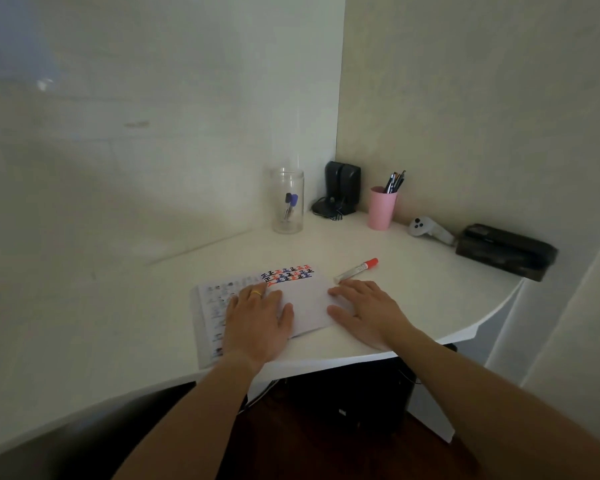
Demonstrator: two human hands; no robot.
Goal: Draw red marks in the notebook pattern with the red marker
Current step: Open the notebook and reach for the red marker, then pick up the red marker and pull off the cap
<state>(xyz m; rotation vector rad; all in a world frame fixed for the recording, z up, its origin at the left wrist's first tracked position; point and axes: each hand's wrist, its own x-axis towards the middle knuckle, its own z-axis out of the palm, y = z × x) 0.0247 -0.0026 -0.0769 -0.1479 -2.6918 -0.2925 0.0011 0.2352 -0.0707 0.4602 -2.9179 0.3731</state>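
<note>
One notebook (305, 306) lies open on the white table (413, 306), and places here are told from it. Its upper right corner carries a band of small interlocking marks (287, 274) in red, blue and black; the left page holds faint printed pictures too blurred to read. One red marker (356, 270) lies on the table just beside the notebook's upper right corner, capped, its long axis slanting from lower left to upper right, the red cap pointing up and right, away from the notebook, the pale barrel end nearest the page. Two bare hands are in view. The left hand (257, 320) rests flat, palm down, across the notebook's middle and left page, fingers (257, 292) spread and gripping nothing, a gold ring (256, 293) on one finger. The right hand (364, 311) lies flat, palm down, over the notebook's right edge and the table beside it, fingers loosely spread, holding nothing; its fingertips lie near the marker's barrel end, but contact cannot be told. Beyond the notebook stands one clear jar (287, 200) with blue-capped pens inside. Farther right of it are one black device (338, 190) in the corner, one pink cup (381, 209) of pens, one white controller (428, 230) and one dark case (504, 251).
</note>
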